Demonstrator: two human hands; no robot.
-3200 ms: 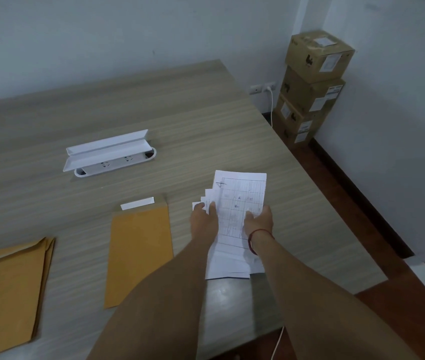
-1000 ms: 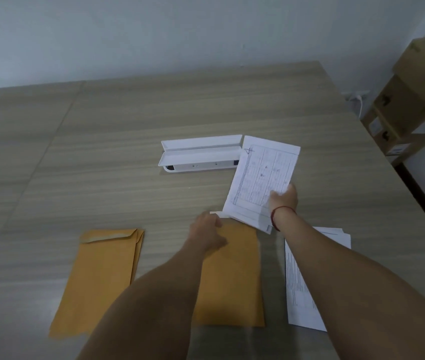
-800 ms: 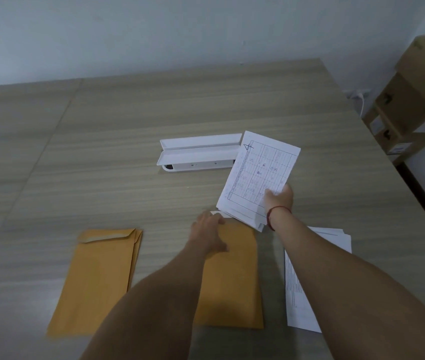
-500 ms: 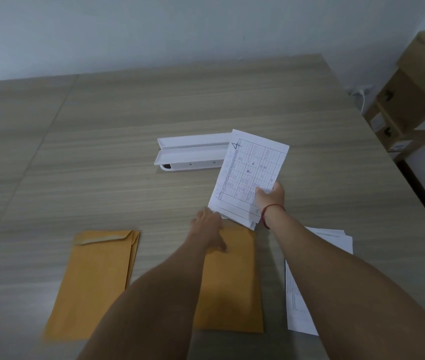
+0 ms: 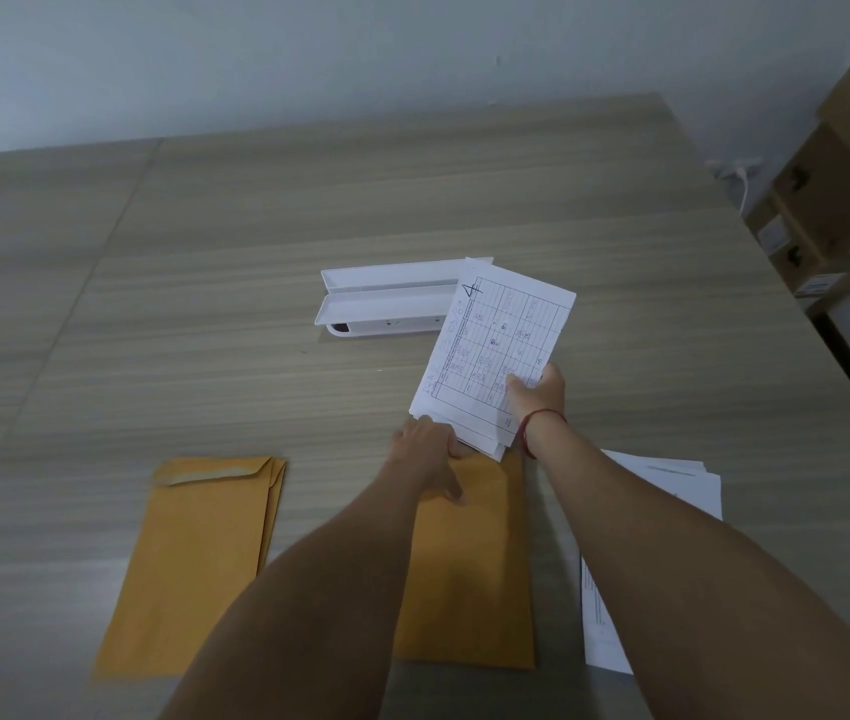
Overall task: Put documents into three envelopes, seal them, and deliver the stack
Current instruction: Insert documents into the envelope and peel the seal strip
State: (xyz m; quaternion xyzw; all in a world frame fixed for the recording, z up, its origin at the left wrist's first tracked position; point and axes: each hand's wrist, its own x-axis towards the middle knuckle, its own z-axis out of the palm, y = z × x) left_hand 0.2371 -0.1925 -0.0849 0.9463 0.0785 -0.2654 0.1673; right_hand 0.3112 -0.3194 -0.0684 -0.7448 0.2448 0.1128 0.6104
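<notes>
Papers lowered to envelope mouth. Right hand pinches papers; left hand fingers curled on envelope's top edge.

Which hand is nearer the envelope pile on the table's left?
Left. The left hand holds the top edge of the middle envelope, right of the envelope pile; the right hand grips documents farther right.
</notes>
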